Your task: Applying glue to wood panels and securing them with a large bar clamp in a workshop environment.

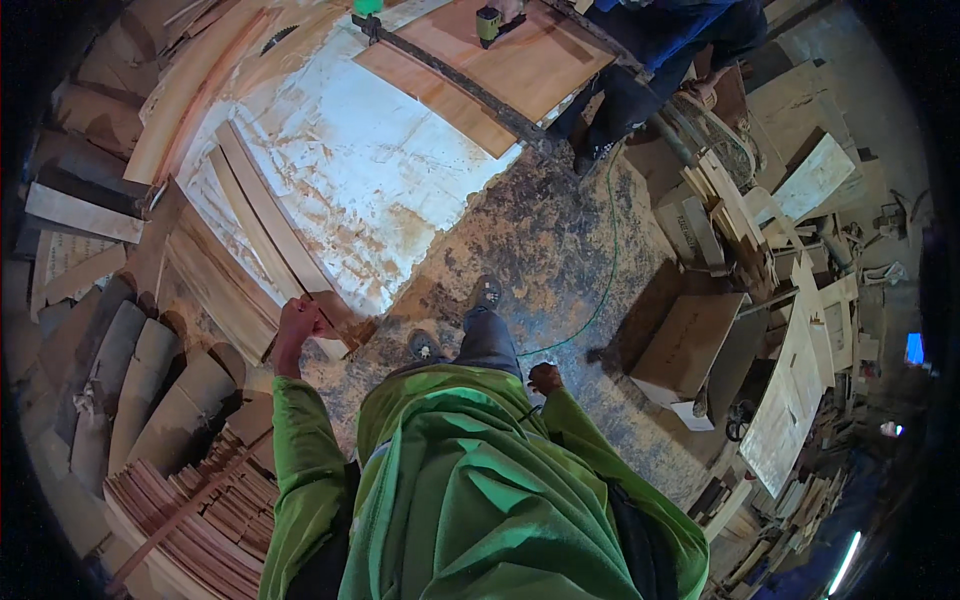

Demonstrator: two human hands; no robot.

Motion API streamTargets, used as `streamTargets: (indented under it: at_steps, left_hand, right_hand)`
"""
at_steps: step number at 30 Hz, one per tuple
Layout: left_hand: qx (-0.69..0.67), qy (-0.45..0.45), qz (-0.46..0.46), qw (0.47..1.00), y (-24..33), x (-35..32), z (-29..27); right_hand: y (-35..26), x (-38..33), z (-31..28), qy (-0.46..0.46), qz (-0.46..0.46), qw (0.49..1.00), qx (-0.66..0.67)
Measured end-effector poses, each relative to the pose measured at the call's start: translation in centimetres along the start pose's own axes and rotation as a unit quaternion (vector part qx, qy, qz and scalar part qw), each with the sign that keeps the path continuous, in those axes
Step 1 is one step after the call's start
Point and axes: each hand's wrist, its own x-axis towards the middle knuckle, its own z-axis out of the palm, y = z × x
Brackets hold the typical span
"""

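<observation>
At the near end of a white, dust-streaked worktable, my left hand [299, 324] is closed around the end of a narrow wooden strip [250, 213]. Right beside that strip lies a wider wooden board [278, 205], running away from me along the table. My right hand [545, 378] hangs low by my right side, away from the table. Its fingers are curled in, and what they hold, if anything, is hidden. Both of my arms wear green sleeves.
Across the table, another person's hand [509, 8] holds a yellow-green power tool [488, 27] on a reddish panel [440, 75], crossed by a long bar clamp [455, 80]. A green hose [612, 230] crosses the floor. A cardboard box [688, 345] stands right; stacked slats [185, 535] lie left.
</observation>
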Motion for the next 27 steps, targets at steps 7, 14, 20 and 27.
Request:
streamTargets:
  at_steps: [7,14,20,27]
  left_hand:
    - [-0.011,-0.002,0.024,1.000,-1.0,0.3,-0.3]
    - [-0.001,-0.012,0.005,1.000,1.1,-1.1,0.2]
    - [0.043,0.009,0.001,0.999,-0.3,0.3,-0.3]
    - [0.007,-0.004,0.012,1.000,-1.9,1.3,-1.2]
  right_hand:
    - [-0.2,-1.2,0.7,0.095,0.024,0.971,0.218]
    - [0.0,-0.2,0.8,0.112,-0.047,0.991,0.053]
    - [-2.4,-1.6,0.5,0.086,0.002,0.989,0.117]
    - [-2.0,-1.6,1.2,0.088,0.007,0.986,0.144]
